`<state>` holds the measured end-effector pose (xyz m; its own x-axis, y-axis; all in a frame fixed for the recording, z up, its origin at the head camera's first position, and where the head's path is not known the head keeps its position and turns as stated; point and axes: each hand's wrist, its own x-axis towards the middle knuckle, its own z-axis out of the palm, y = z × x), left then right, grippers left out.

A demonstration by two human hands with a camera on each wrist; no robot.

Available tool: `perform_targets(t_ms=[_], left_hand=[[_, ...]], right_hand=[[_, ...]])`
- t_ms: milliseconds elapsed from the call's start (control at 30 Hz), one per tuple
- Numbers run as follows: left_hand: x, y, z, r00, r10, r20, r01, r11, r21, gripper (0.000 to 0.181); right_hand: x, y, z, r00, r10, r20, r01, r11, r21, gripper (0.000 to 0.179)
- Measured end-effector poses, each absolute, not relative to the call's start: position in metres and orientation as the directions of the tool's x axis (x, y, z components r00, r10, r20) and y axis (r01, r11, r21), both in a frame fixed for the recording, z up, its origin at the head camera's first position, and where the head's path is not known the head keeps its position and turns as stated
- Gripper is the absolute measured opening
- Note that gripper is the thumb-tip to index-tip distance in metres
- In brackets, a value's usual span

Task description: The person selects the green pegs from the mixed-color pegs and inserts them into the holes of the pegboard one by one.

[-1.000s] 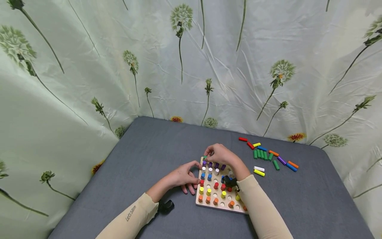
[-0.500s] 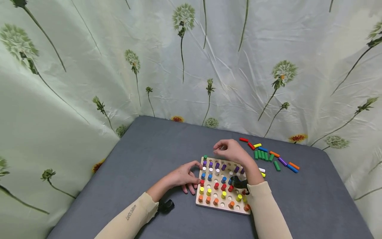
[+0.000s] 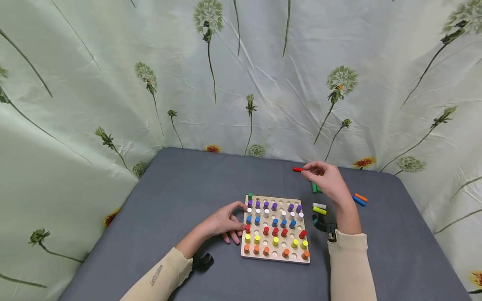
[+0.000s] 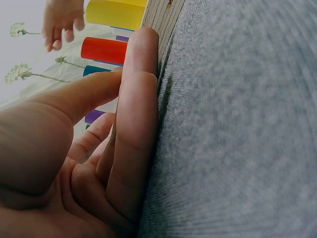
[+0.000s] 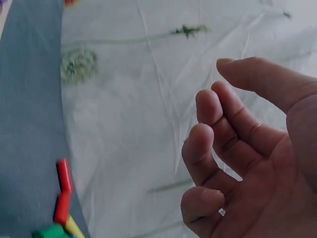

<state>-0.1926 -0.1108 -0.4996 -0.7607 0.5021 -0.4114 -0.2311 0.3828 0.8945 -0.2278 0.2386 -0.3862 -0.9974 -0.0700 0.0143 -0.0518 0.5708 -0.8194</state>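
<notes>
A light wooden pegboard point(image 3: 260, 258) stands before me with rows of orange, yellow, red, blue, white and purple pegs. A single green peg point(image 3: 250, 195) is upright in its far left corner. My left hand point(image 3: 226, 223) touches the board's left side. In the left wrist view, a finger point(image 4: 136, 109) lies along that edge, near a red peg point(image 4: 104, 51). Beyond the board, my right hand point(image 3: 327, 182) hovers over loose pegs with nothing in it. The right wrist view shows its thumb apart from the loosely bent fingers. Close by lies a loose red peg point(image 3: 297, 169).
Green pegs point(image 3: 314, 188) lie partly hidden under the right hand. A white peg point(image 3: 319, 205) and a yellow peg point(image 3: 319, 211) lie right of the board, an orange peg point(image 3: 361, 197) and a blue peg point(image 3: 359, 201) farther right. A flowered curtain point(image 3: 180, 83) hangs behind the grey table point(image 3: 196, 175).
My right hand has left the green peg standing in the board's far left corner and moved right to the loose pegs. The left hand stays at the board; the head view has shifted slightly.
</notes>
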Motion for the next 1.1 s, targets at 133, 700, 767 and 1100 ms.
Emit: perform_targets(t_ms=[133,700,767,1100], left_hand=[[-0.193,-0.112,-0.498,-0.761,0.498,-0.415,-0.23,0.391,0.891,0.044],[-0.189,-0.112,-0.496,-0.763,0.512,-0.395,-0.208,0.384,0.899,0.043],[-0.188,-0.112,-0.495,-0.765,0.51,-0.393,-0.204,0.387,0.899,0.043],[-0.188,-0.111,-0.494,-0.767,0.498,-0.405,-0.214,0.396,0.893,0.042]], right_hand=[[-0.233,0.251,-0.391,-1.0,-0.005,0.015,-0.015,0.633,-0.774,0.035],[-0.252,0.262,-0.439,-0.968,0.246,-0.046,0.235,0.826,-0.512,0.029],[-0.253,0.261,-0.444,-0.962,0.266,-0.062,0.261,0.831,-0.492,0.029],[-0.263,0.261,-0.467,-0.921,0.367,-0.134,0.387,0.817,-0.427,0.029]])
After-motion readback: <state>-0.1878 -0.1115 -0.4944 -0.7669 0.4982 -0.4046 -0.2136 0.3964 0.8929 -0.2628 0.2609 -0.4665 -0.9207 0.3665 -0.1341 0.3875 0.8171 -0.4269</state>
